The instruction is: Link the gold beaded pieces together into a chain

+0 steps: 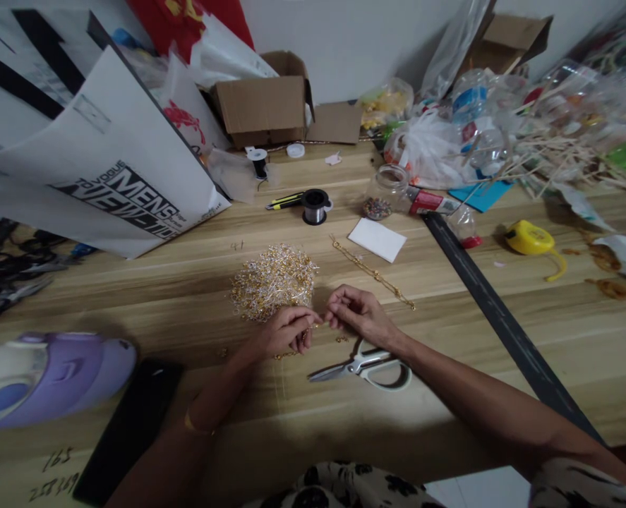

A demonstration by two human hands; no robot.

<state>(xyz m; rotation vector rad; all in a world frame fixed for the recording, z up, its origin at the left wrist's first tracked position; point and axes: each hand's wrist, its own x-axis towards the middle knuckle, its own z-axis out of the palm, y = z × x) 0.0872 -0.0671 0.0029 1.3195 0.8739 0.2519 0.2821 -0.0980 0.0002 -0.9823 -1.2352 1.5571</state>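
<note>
My left hand is closed in a pinch at the near edge of a pile of gold and clear beaded wire pieces. A short gold beaded chain trails from under its fingers to the wood. Almost touching it, my right hand pinches something too small to make out. White-handled scissors lie just below the right hand, blades pointing left. A few gold beads rest between the scissors and the hands. Beyond the right hand, a longer gold beaded chain is stretched out on the table.
Behind the pile are a wire spool, a yellow-black cutter, a folded white paper and a bead jar. A dark strip and tape measure lie right; a paper bag and black phone left.
</note>
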